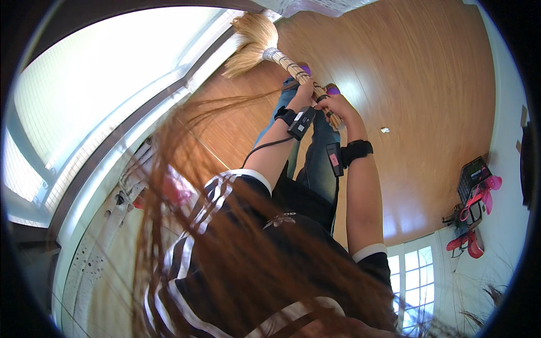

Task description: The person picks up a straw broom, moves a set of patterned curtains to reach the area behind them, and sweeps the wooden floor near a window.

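A straw broom point(253, 38) is held at a slant, its fanned bristles at the upper left by the base of the window wall. My left hand point(303, 95) grips the bound handle point(291, 67) partway down. Closer to me, my right hand point(340, 106) has its fingers around the handle near its butt end. Black straps with small devices are on both wrists, and a cable runs from the left one. Whether the bristle tips touch the floor or the wall edge, I cannot tell.
A small white scrap point(384, 130) lies on the wood-look floor point(422, 84). Along the right wall are a black basket point(469, 179) and pink and red items point(469, 244). A large window point(105, 76) is at left, and something pale and shiny point(312, 6) stands ahead. Loose hair crosses the view.
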Demonstrator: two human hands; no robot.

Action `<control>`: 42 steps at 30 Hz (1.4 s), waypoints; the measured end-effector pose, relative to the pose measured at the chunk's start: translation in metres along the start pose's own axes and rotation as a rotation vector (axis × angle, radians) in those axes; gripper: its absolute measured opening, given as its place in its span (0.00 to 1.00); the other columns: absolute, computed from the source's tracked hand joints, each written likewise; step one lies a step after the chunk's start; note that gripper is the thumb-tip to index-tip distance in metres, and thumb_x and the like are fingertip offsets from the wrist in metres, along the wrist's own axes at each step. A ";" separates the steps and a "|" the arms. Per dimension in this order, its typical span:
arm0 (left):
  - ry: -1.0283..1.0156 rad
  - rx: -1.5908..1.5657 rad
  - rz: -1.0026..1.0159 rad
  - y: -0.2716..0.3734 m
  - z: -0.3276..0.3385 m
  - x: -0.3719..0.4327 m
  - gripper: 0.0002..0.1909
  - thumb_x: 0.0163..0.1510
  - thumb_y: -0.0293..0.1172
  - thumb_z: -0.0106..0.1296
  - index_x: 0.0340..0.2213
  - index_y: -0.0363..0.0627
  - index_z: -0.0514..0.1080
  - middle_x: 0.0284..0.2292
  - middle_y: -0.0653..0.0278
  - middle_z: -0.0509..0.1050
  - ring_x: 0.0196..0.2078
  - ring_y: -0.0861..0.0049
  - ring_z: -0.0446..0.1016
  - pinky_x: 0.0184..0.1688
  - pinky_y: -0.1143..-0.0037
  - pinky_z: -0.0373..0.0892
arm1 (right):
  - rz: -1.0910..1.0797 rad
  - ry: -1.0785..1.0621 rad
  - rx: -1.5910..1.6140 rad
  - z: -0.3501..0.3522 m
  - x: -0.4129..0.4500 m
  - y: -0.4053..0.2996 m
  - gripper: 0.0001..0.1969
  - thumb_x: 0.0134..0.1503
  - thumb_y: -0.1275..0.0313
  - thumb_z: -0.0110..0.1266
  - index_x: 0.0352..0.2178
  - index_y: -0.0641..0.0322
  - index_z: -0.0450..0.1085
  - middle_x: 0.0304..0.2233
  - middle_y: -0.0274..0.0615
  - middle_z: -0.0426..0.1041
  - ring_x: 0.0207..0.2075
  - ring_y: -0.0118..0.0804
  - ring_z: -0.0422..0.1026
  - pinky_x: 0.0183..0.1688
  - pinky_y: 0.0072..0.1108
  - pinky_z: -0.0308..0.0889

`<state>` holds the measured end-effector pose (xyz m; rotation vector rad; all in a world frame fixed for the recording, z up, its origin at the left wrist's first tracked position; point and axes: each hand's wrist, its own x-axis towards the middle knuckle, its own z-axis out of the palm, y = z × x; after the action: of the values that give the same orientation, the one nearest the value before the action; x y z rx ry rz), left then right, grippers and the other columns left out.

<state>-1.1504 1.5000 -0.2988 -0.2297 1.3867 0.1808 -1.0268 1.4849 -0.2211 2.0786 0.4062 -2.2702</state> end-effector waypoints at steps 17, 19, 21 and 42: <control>-0.056 -0.240 0.165 -0.044 0.006 -0.025 0.14 0.49 0.42 0.41 0.28 0.43 0.60 0.21 0.62 0.66 0.24 0.71 0.68 0.27 0.73 0.67 | -0.081 -0.021 0.007 0.003 -0.030 0.024 0.11 0.30 0.74 0.53 0.20 0.68 0.65 0.15 0.41 0.65 0.13 0.31 0.64 0.16 0.19 0.61; -0.103 -0.309 0.200 -0.047 0.006 -0.031 0.13 0.48 0.40 0.43 0.28 0.43 0.59 0.20 0.62 0.65 0.24 0.71 0.67 0.27 0.72 0.67 | -0.093 -0.034 -0.004 0.004 -0.033 0.025 0.10 0.32 0.75 0.52 0.20 0.66 0.64 0.13 0.39 0.63 0.10 0.30 0.63 0.12 0.19 0.60; -0.098 -0.340 0.209 -0.051 0.005 -0.034 0.13 0.48 0.40 0.43 0.28 0.44 0.59 0.20 0.62 0.65 0.24 0.71 0.67 0.27 0.72 0.67 | -0.101 -0.048 0.009 0.005 -0.036 0.028 0.10 0.32 0.75 0.52 0.20 0.66 0.64 0.13 0.39 0.63 0.11 0.30 0.63 0.12 0.19 0.60; -0.205 -0.712 0.360 -0.085 -0.037 -0.039 0.13 0.49 0.42 0.42 0.25 0.47 0.58 0.19 0.62 0.66 0.22 0.72 0.67 0.25 0.72 0.67 | -0.102 -0.126 -0.328 0.040 -0.051 0.010 0.13 0.30 0.77 0.52 0.22 0.73 0.64 0.16 0.45 0.65 0.12 0.35 0.65 0.14 0.23 0.62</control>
<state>-1.1705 1.4081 -0.2617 -0.5320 1.1053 0.9765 -1.0590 1.4592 -0.1703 1.7837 0.8297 -2.1908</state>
